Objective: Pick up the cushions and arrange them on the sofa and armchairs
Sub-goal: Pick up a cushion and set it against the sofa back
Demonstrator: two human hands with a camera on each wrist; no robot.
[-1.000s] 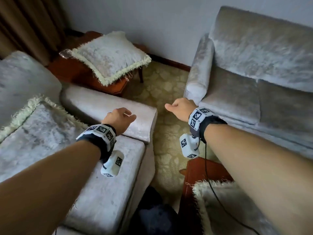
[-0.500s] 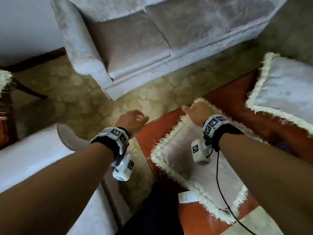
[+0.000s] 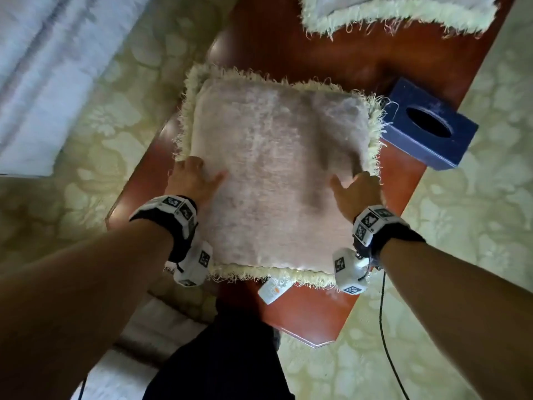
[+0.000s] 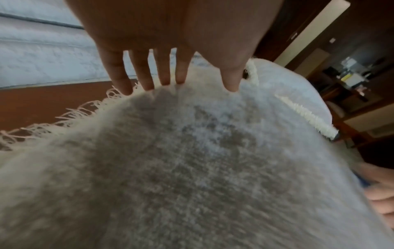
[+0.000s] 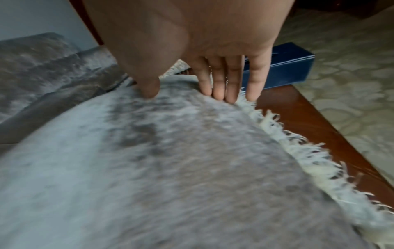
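A pale grey plush cushion [image 3: 271, 168] with a cream fringe lies flat on the red-brown wooden coffee table [image 3: 360, 62]. My left hand [image 3: 193, 177] rests on its left side and my right hand [image 3: 356, 189] on its right side. In the left wrist view the left hand [image 4: 181, 79] has straight, spread fingers whose tips touch the cushion [image 4: 170, 168]. The right wrist view shows the right hand [image 5: 198, 75] the same way, fingertips on the cushion [image 5: 149, 168] near its fringe. A second fringed cushion [image 3: 395, 10] lies at the table's far end. The grey sofa [image 3: 43, 67] is at the upper left.
A dark blue tissue box [image 3: 427, 131] stands on the table just right of the cushion. A small white object [image 3: 272, 291] pokes out under the cushion's near edge. Pale patterned carpet [image 3: 476, 226] surrounds the table. A black cable [image 3: 383, 327] hangs from my right wrist.
The view swung from the armchair and sofa down to the coffee table. Both hands, loosely curled in the air before, opened and came down onto the near cushion's sides.
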